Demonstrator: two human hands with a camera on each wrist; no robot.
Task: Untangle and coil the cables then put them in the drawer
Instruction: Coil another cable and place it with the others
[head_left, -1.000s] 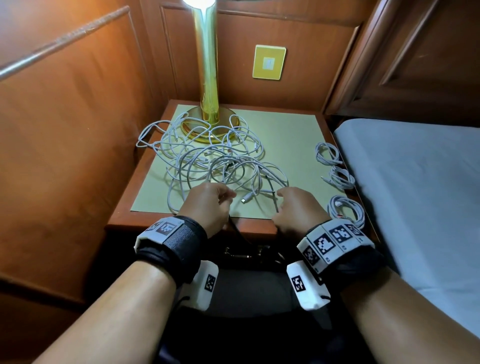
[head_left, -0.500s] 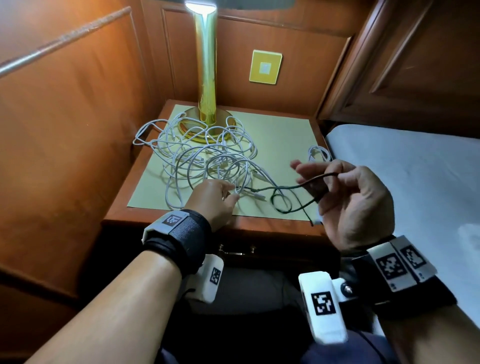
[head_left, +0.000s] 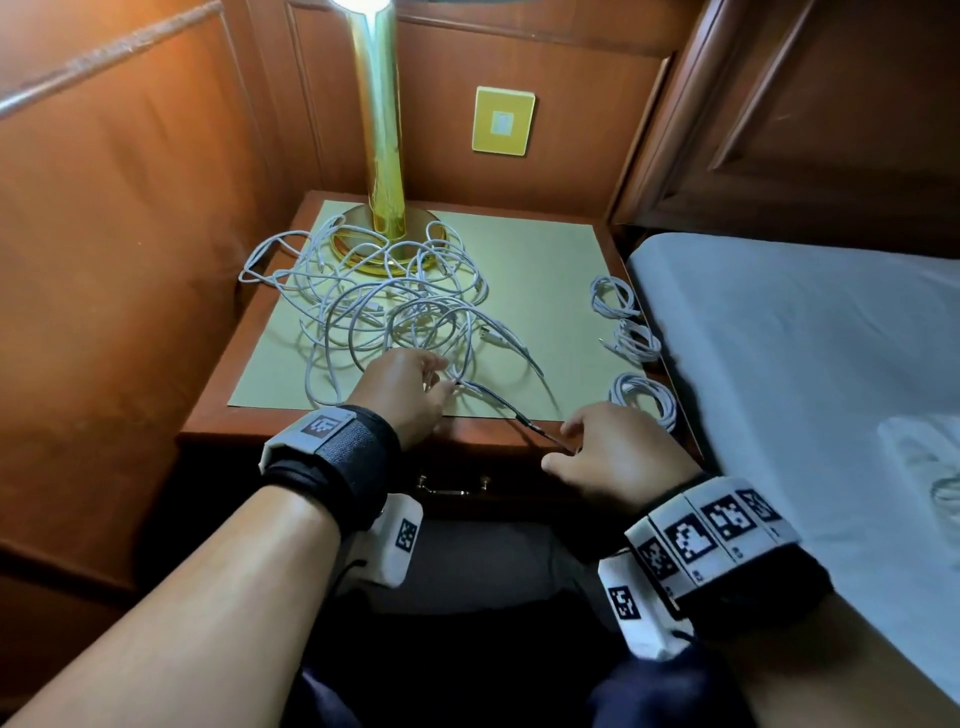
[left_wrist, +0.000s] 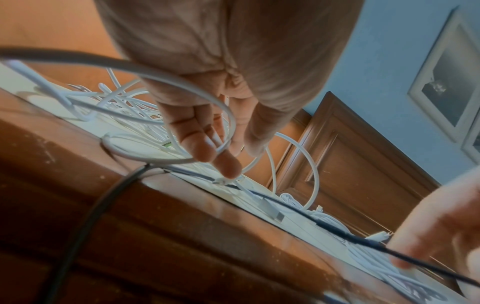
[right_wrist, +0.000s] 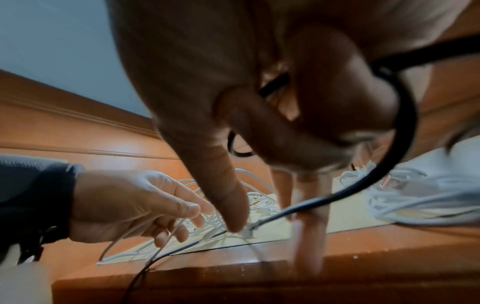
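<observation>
Three small coils of white cable (head_left: 644, 401) lie along the right edge of the tabletop (head_left: 524, 291), beside the bed (head_left: 810, 353), well apart from the big white tangle (head_left: 384, 306) spread in front of the gold lamp (head_left: 382, 156). In the head view the left hand (head_left: 402, 395) rests at the near edge of the tangle, and a dark cable (head_left: 511, 413) runs from it to the right hand (head_left: 613, 457) at the tabletop's front edge, above the closed drawer (head_left: 452, 486).

From the left wrist, the fingers (left_wrist: 221, 162) hang mostly straight with a white loop (left_wrist: 202, 96) draped around them, the tips pressing strands down; it seems to grip nothing.

From the right wrist, the right hand (right_wrist: 298, 144) has its thumb and a curled finger pinching the dark cable (right_wrist: 376, 179), which loops round the thumb.
</observation>
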